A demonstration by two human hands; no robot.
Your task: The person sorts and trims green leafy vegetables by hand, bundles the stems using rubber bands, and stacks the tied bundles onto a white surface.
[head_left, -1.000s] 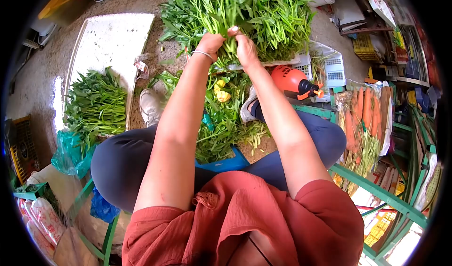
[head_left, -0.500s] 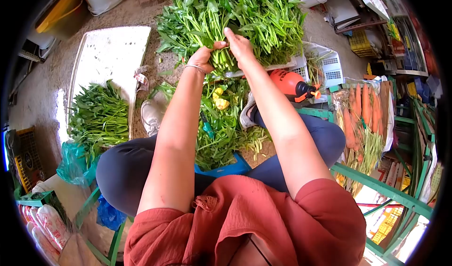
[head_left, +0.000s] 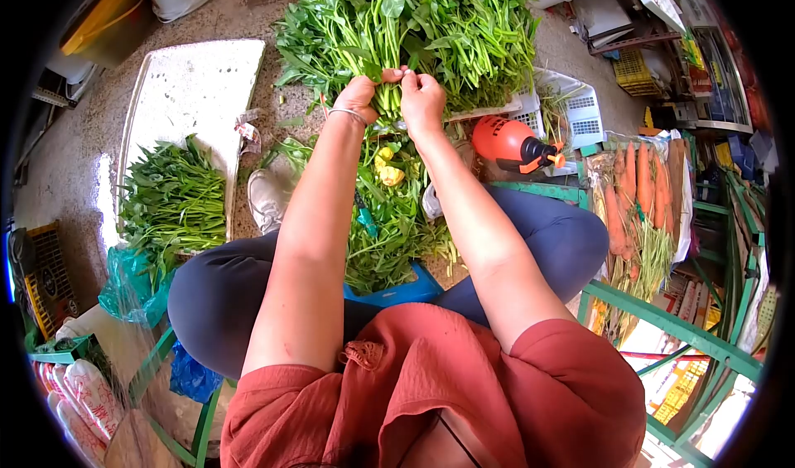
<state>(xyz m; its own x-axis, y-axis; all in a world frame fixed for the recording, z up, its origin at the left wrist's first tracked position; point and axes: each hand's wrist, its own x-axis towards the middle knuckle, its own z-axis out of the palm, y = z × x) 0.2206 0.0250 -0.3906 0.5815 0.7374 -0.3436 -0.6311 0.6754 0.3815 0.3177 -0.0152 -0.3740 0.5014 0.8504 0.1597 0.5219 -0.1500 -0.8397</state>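
A big heap of leafy greens that look like water spinach (head_left: 472,33) lies in front of me, cut stems toward me. My left hand (head_left: 359,97) is closed round a bunch of these stems (head_left: 387,102) at the heap's near edge. Right beside it, my right hand (head_left: 422,99) has its fingers curled in, thumb and forefinger pinched at the bunch's right side near the left fingertips. What exactly the pinch holds is partly hidden. Below my hands, loose greens (head_left: 385,248) lie between my feet with yellow leaves (head_left: 387,170) and a teal-handled tool (head_left: 365,218) among them.
At left, a stack of trimmed greens (head_left: 178,199) lies on a white board (head_left: 195,79). A red spray bottle (head_left: 513,145) stands right of the heap by a white crate (head_left: 571,108). Carrots (head_left: 638,190) hang over by the green metal frame (head_left: 671,319). A blue plastic piece (head_left: 406,287) is under the loose greens.
My right hand has drawn in from lying along the stems to a curled pinch beside my left hand. The left hand stays round the bunch. My right foot has shifted slightly.
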